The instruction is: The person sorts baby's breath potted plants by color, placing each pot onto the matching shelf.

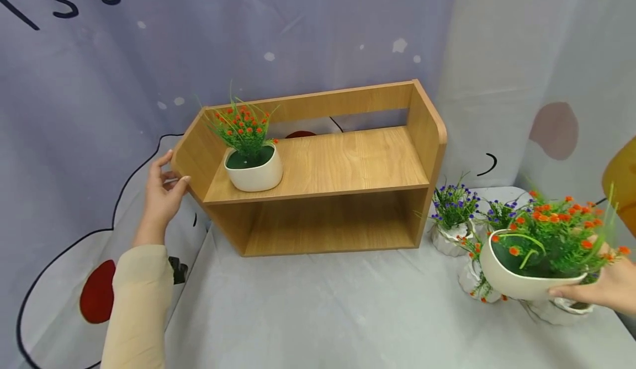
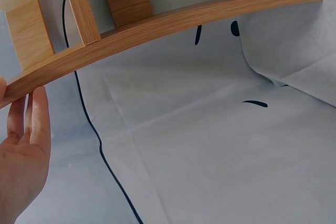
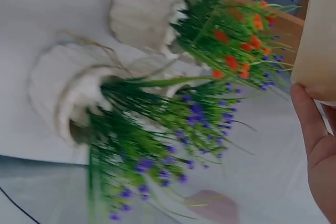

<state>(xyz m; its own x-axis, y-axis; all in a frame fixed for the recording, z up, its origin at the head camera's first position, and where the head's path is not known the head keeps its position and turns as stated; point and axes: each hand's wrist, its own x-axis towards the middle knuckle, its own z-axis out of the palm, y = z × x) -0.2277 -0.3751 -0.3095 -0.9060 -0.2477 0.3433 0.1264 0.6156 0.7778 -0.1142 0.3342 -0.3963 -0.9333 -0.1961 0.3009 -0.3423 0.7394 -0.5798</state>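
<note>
On the left, my left hand (image 1: 161, 203) grips the edge of the side panel of a two-tier wooden shelf (image 1: 313, 192). In the left wrist view its fingers (image 2: 39, 121) lie against the panel's outer side. A white oval pot (image 1: 255, 177) of orange flowers stands at the left end of the upper board. Over at the right, my right hand (image 1: 616, 280) holds a second white flowerpot (image 1: 526, 285), also planted with orange flowers, by its side. This pot is raised and overlaps smaller pots behind it. The right wrist view shows only part of its smooth wall (image 3: 320, 35).
Several small wrapped pots with purple or orange flowers stand right of the shelf, among them a purple-flowered one (image 1: 449, 236). One wrapped pot (image 3: 79, 93) looms close in the right wrist view. A printed curtain (image 1: 318, 32) hangs behind; pale cloth (image 1: 318, 314) covers the table.
</note>
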